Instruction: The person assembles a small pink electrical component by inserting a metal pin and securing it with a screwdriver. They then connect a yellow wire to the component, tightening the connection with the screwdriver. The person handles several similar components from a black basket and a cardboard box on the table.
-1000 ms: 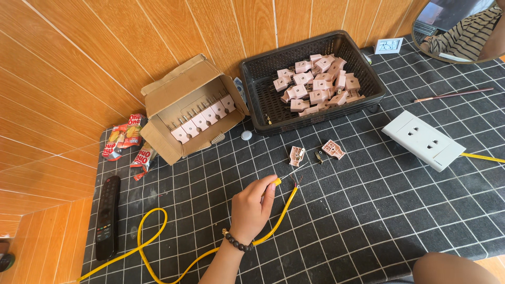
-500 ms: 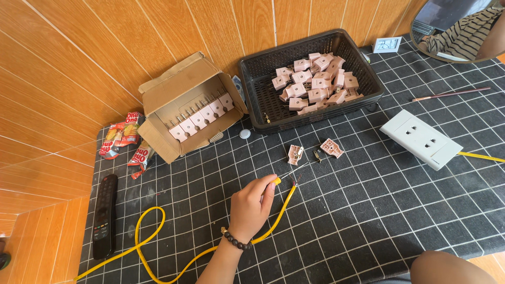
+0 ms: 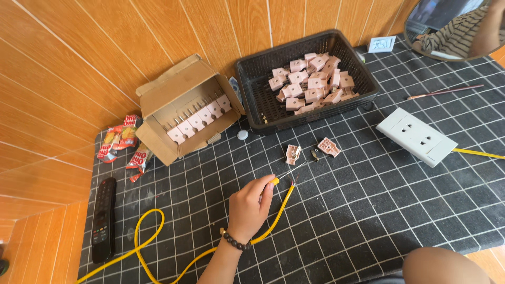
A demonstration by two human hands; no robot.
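Yellow cable near plug halves

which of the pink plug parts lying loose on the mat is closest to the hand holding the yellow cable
The left loose plug piece, just above the bare wire tips. The other loose piece lies farther right, and the rest sit in the black basket or the cardboard box.

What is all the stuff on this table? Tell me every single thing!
Yellow cable: one, looped at front, stripped end by the hand.
Plug halves: two, pink, opened, mid-table.
Black basket: one, back, full of pink plugs.
Cardboard box: one, brown, open, row of plugs inside.
Power strip: one, white, right.
Remote control: one, black, left edge.
Snack packets: several, red and yellow, left.
Left hand: one, beaded bracelet, pinching the cable's end.
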